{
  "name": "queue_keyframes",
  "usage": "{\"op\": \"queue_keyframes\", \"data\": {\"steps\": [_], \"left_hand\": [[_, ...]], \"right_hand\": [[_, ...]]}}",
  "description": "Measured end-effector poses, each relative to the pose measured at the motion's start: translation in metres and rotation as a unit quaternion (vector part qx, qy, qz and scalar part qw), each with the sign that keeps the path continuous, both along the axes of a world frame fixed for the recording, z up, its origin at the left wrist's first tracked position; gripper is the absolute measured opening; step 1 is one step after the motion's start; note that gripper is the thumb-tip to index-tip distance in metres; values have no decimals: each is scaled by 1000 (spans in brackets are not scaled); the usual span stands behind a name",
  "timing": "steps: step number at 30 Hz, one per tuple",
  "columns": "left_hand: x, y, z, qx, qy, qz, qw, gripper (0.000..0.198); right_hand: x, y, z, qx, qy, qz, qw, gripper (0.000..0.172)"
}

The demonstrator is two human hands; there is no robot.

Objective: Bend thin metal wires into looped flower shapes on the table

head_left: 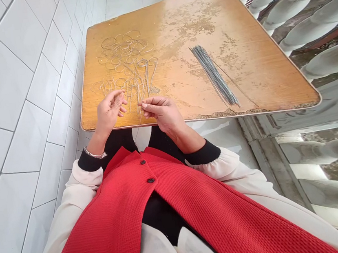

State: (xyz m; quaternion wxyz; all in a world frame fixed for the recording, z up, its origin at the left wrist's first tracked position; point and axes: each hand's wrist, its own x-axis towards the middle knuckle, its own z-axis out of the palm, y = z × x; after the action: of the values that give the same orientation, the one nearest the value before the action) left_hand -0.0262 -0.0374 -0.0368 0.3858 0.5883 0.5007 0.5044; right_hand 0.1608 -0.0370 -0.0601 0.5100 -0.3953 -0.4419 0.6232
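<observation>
Person sitting at the near edge of a worn wooden table (255, 50); both hands working just over that edge, toward the table's left half. A heap of bent wire loops (125, 62) is lying on the table's left part, spreading from mid-depth down to the hands; a bundle of straight wires (213, 74) is lying on the table's right-of-centre, slanting toward the near edge, well apart from both hands. Judging by the two lots, a fair share is already shaped and a sizeable share of straight stock is waiting; the exact count is too fine to tell. Right hand (161, 111) is lying palm-down, wrist over the table's near edge, thumb and forefinger pinching a thin wire (139, 98) that is running up into the heap's near fringe. Left hand (109, 109) is standing on its edge, palm facing the right hand, fingers loosely curled and apart, gripping nothing visible, fingertips close beside the pinched wire; contact unclear. Forearms are angling inward from the lap.
</observation>
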Motion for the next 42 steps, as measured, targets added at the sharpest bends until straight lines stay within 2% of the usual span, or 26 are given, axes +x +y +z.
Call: {"op": "queue_keyframes", "data": {"steps": [7,11,14,18,20,21,28,30,32,35,37,42], "left_hand": [[14,2,6,-10,48,-60,997,28],[7,1,5,57,156,-79,983,12],[0,0,4,141,291,-87,942,20],[-4,1,3,197,464,-59,862,42],[-3,1,1,209,510,-42,834,53],[-2,1,-1,216,515,-33,829,56],[6,4,-19,238,443,37,864,55],[7,4,-19,229,414,30,881,51],[7,4,-14,210,356,5,911,43],[8,2,-7,154,229,-22,961,34],[9,0,-3,102,150,-27,983,33],[10,-8,-4,-18,19,-57,998,34]], "right_hand": [[-2,-4,4,36,-48,26,998,15],[-1,-4,5,36,-66,23,997,8],[-1,-4,5,32,-73,18,997,3],[-2,-5,7,28,-74,11,997,5],[-3,-6,8,29,-74,6,997,7],[-3,-6,8,30,-73,4,997,8],[-5,-5,7,53,-72,-1,996,15],[-5,-5,7,59,-75,-5,995,17],[-5,-4,8,65,-78,-9,995,17],[-3,-4,10,65,-77,-13,995,16],[-3,-3,10,60,-74,-15,995,16],[-2,0,5,53,-57,-30,996,15]]}}
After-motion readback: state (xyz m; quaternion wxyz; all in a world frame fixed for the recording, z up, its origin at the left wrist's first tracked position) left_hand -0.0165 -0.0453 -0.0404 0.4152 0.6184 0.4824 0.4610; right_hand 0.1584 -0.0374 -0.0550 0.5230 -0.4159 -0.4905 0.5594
